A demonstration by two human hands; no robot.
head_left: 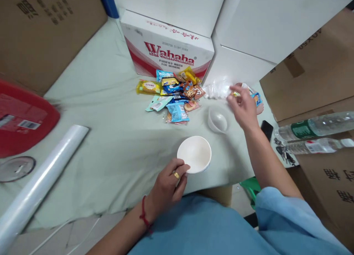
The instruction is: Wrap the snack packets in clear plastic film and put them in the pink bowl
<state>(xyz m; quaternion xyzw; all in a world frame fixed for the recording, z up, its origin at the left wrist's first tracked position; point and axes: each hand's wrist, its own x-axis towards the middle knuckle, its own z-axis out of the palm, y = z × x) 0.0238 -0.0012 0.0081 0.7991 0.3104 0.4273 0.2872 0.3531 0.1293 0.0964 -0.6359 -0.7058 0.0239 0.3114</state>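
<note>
A plain white paper bowl (194,153) is tilted so that its inside faces me, near the table's front edge. My left hand (173,177), with a gold ring and a red cord bracelet, is closed on the rim at its lower left. Farther right, my right hand (245,107) hovers with thumb and forefinger apart. A bit of yellow wrapper shows in the gap between them; whether it touches the fingers is unclear. Just left of that hand stands a translucent plastic bowl (218,120). Crumpled clear plastic (217,89) lies beyond it, and snack packets (257,98) are partly hidden behind the hand.
Several wrapped snacks (177,94) lie heaped before a Wahaha carton (168,50). A phone (267,130), keys (284,153) and plastic bottles (318,126) are at the right. A film-wrapped roll (47,177) and a red container (24,118) take up the left.
</note>
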